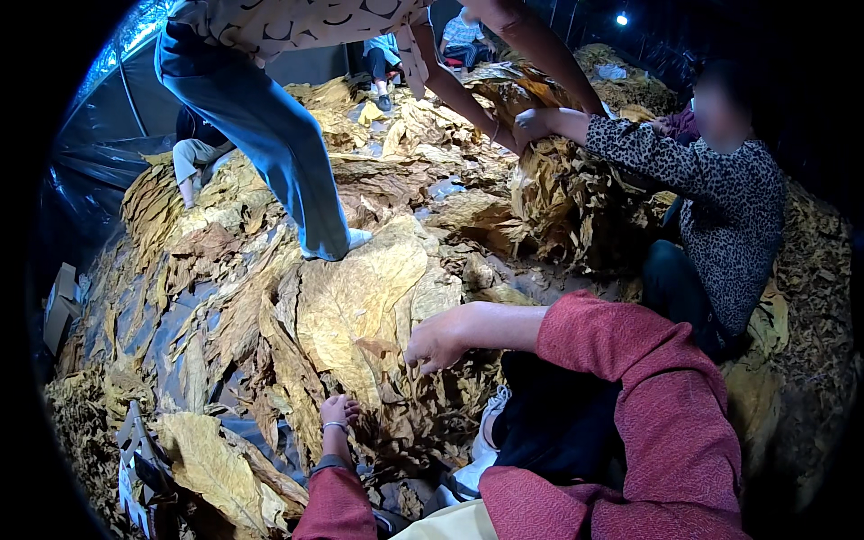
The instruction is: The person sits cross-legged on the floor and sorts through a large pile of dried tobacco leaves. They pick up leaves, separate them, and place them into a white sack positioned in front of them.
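Note:
Broad dried leaves, like tobacco, lie in a heap before me. My right hand (441, 338) hangs over the right edge of a large pale yellow leaf (360, 292), fingers bent downward and slightly apart. No leaf shows clearly in its grip, and whether the fingertips touch the leaf I cannot tell. Lower and to the left, my left hand (338, 411) is beside the lower end of the same pile, fingers loosely apart and nothing visible in them. Brown, crumpled leaves (396, 427) fill the space between my hands.
Ahead, a person in blue jeans (261, 135) stands on the leaves, bending right. A seated person in a leopard-print top (733, 211) reaches toward a large leaf bundle (562, 193). Cardboard boxes (61, 306) stand at the left edge. Others sit farther back.

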{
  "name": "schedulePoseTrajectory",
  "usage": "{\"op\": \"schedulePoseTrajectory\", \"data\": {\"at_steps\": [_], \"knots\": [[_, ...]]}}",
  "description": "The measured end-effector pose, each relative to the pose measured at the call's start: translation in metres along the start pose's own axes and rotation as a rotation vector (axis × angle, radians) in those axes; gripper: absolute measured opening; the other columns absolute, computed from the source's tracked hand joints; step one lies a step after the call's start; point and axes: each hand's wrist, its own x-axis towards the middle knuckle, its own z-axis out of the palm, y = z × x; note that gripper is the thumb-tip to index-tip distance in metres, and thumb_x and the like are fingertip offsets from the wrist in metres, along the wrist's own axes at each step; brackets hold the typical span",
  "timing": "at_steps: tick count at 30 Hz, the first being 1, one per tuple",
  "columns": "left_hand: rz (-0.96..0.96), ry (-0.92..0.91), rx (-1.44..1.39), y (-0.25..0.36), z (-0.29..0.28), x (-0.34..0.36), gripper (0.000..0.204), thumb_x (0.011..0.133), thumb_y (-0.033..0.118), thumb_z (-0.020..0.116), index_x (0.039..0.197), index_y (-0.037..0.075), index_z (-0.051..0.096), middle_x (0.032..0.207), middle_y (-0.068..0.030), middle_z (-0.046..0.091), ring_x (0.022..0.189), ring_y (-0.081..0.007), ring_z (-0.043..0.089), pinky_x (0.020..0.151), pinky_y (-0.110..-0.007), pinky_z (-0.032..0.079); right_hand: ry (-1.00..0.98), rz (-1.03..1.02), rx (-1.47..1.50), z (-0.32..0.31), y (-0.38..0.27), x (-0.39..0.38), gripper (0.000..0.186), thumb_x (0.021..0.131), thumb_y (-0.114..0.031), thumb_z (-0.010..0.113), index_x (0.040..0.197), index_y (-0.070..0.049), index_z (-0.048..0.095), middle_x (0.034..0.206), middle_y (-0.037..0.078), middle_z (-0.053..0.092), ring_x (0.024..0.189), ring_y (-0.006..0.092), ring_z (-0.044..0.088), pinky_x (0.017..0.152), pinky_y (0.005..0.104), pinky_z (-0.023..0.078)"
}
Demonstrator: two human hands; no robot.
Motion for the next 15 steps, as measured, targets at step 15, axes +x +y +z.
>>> {"op": "schedulePoseTrajectory", "data": {"at_steps": [15], "knots": [[0.095,0.130,0.144,-0.014,0.011,0.007,0.015,0.076,0.012,0.053,0.074,-0.003,0.056,0.064,-0.0139,0.059,0.045,-0.0199,0.055,0.037,-0.030,0.045,-0.041,0.012,0.008,0.007,0.009,-0.001,0.024,0.079,-0.024,0.051,0.096,-0.008,0.055,0.086,0.017,0.059,0.079,0.0355,0.055,0.069,0.0415,0.044]]}}
